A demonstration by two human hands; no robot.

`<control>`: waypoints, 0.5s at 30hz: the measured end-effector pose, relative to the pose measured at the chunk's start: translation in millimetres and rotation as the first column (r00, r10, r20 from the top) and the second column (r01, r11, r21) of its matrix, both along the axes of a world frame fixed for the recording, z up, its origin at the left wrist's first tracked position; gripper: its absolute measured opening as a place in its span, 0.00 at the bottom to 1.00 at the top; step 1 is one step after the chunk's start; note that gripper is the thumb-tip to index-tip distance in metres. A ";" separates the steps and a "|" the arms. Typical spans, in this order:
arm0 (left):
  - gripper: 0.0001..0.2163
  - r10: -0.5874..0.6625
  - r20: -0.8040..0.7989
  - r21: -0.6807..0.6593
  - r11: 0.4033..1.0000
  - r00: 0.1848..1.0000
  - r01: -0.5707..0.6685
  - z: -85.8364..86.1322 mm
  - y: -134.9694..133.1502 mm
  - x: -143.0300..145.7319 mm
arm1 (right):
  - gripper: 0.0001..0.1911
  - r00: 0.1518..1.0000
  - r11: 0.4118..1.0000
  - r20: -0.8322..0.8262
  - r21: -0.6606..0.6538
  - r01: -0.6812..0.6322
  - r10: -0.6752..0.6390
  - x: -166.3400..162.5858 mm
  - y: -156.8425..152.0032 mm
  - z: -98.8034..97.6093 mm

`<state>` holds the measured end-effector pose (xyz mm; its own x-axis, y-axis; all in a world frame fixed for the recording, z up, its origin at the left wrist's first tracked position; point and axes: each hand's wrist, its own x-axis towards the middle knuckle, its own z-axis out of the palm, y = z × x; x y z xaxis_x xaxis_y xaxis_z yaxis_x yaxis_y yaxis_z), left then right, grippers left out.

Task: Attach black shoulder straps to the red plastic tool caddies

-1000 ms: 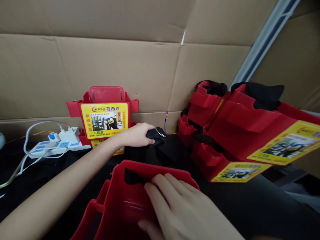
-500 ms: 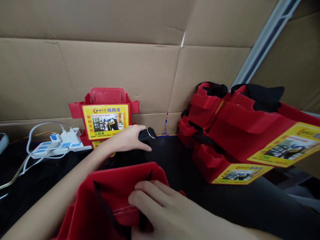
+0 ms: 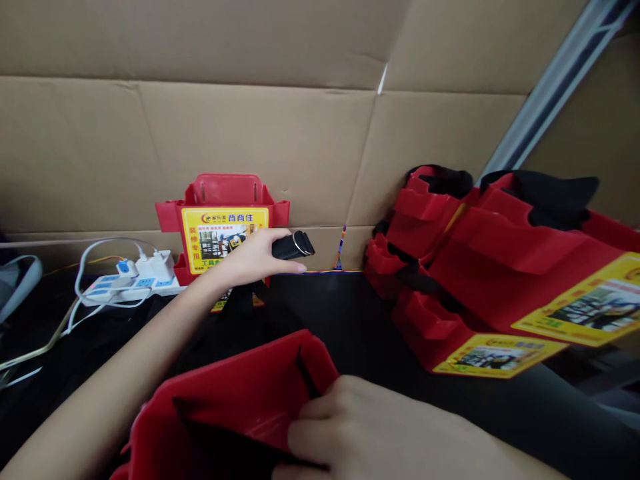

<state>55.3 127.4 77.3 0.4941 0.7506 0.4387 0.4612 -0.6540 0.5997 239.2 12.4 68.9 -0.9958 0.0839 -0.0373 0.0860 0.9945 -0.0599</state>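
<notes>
My left hand (image 3: 253, 257) is closed around the end of a black webbing belt (image 3: 293, 247) with a metal ring on it, held up beyond the near box. A red plastic tool box (image 3: 240, 377) with its mouth facing me fills the bottom middle. Black strap (image 3: 307, 373) comes through a slot in its wall. My right hand (image 3: 365, 427) reaches into this box, fingers curled on the strap by the wall; its fingertips are partly hidden. Behind my left hand stands another red tool box (image 3: 227, 190) with a yellow label.
More red tool boxes (image 3: 470, 273) with black belts are stacked on the right of the black tabletop (image 3: 330, 313). At left lies a white power strip (image 3: 130, 290) with plugs and cables. A cardboard wall (image 3: 250, 147) closes off the back; a metal post (image 3: 540, 87) slants at right.
The camera view has shifted a little to the left. My right hand has moved slightly right against the near box's wall, and that box has tilted. My left hand still holds the belt end.
</notes>
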 end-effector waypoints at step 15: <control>0.18 -0.115 -0.156 -0.503 0.864 0.981 0.021 -55.8 18.0 26.8 | 0.07 0.999 0.968 0.034 -0.246 0.046 -0.039 10.5 -0.7 7.8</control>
<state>82.0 145.4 21.5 0.5853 0.8067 -0.0812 0.5538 -0.3246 0.7668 249.7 11.6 76.7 -0.9897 0.1109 -0.0907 0.1333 0.9446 -0.2998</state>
